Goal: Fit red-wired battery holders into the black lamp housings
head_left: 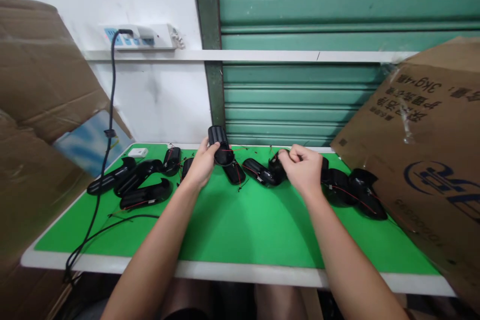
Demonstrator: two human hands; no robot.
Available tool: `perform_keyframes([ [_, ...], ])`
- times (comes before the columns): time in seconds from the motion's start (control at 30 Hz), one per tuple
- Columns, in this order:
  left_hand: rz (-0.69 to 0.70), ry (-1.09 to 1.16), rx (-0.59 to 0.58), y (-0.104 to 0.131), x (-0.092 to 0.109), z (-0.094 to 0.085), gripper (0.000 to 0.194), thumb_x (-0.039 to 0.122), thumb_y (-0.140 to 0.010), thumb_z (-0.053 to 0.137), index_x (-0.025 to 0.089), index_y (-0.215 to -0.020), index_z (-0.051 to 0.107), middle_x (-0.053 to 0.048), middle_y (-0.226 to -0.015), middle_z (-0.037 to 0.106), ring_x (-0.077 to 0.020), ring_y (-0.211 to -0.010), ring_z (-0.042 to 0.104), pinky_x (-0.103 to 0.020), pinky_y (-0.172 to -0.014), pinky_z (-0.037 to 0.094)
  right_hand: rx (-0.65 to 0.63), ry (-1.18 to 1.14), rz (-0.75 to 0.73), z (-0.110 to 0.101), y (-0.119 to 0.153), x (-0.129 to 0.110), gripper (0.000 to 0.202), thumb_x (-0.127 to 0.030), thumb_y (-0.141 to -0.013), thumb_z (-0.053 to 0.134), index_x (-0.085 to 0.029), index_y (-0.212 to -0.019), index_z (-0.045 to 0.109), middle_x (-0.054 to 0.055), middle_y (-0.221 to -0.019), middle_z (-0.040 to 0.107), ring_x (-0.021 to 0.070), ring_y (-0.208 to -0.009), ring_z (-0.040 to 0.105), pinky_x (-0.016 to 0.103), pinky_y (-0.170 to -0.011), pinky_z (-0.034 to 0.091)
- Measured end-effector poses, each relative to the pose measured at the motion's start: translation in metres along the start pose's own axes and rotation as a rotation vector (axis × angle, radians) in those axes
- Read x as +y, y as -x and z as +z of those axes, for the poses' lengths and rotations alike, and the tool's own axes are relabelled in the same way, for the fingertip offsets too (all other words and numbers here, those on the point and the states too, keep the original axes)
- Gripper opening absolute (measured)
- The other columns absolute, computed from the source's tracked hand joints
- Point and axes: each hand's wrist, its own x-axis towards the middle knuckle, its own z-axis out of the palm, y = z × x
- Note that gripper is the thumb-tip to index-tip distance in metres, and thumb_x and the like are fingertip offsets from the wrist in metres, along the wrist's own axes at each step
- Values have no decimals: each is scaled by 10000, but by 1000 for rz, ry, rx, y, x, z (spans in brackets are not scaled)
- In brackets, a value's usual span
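Observation:
My left hand (204, 162) is closed around a glossy black plastic shell (218, 136), raised above the far part of the green mat, with a thin red wire at its lower end. Just beneath it lies another black shell (235, 173) with a red wire. My right hand (303, 167) has its fingers pinched together in front of a curved black shell (275, 166); whatever is between the fingertips is too small to tell. Left of that one, a black shell (258, 171) rests on the mat.
More black shells lie at left (146, 195) and at right (365, 195). A black cable (112, 85) hangs from a power strip (138, 37) across the table's left side. Cardboard boxes stand left (33, 85) and right (423, 125); a green shutter (337, 10) is behind.

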Motion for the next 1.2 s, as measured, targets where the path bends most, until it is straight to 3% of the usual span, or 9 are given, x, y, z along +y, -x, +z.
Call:
perform_keyframes([
  [0.1,-49,-111,29,-5,-1,-9,343,443,-704,710,149,-878,671,-38,-778,711,-152,-707,617,-258,-706,466,-116,76,-6,-9,-3,2,453,-456,-823,592,-165,-575,348,-49,-528,288,44,-528,261,217,-562,256],
  [0.2,-93,-185,-28,-5,0,-17,385,520,-621,775,152,-677,677,-43,-669,684,-160,-633,575,-279,-671,428,-351,225,-182,-11,5,1,280,-415,-857,596,-159,-744,595,0,-698,550,91,-680,470,236,-677,341],
  [0.33,-48,-331,-17,-5,0,-20,427,596,-640,765,175,-708,753,-114,-953,764,-288,-1026,656,-350,-915,450,-560,532,-441,-8,35,0,215,-251,-842,619,-223,-1038,702,51,-1084,673,201,-1050,557,341,-895,326],
  [0.47,12,-423,40,-10,-9,-14,355,552,-664,767,204,-610,724,-106,-1049,755,-321,-1345,494,-346,-1080,350,-559,724,-488,-7,59,9,405,-101,-835,542,-221,-1204,656,73,-1174,666,212,-1106,563,412,-978,291],
  [0.57,-26,-427,26,-14,-21,-10,374,553,-665,755,194,-577,696,-64,-764,713,-290,-1035,625,-335,-911,417,-484,786,-481,-7,62,14,416,-187,-868,566,-206,-1277,632,121,-1408,558,264,-1281,500,464,-1058,283],
  [0.67,-74,-395,6,-16,-31,-7,379,545,-647,760,171,-606,709,-20,-638,659,-201,-728,587,-298,-730,397,-424,822,-413,-5,57,18,651,-472,-848,658,-211,-1433,543,172,-1594,338,372,-1437,357,540,-1112,276],
  [0.77,-105,-338,1,-17,-35,-7,363,521,-646,766,159,-661,738,-18,-635,675,-171,-666,560,-278,-680,381,-463,836,-337,-1,52,25,874,-678,-809,639,-241,-1538,438,219,-1601,295,386,-1358,460,602,-1125,268],
  [0.93,-172,-185,20,-21,-31,-10,309,450,-639,764,161,-746,739,-53,-749,741,-197,-765,638,-268,-711,455,-491,816,-315,7,50,32,772,-695,-868,555,-265,-1505,488,201,-1546,384,349,-1305,522,609,-1145,245],
  [1.2,-348,36,-20,-25,-20,-21,234,406,-681,600,182,-729,652,-47,-596,661,-197,-576,614,-318,-602,525,-514,768,-308,7,53,23,556,-556,-930,532,-266,-1400,594,134,-1382,549,298,-1227,542,582,-1150,228],
])
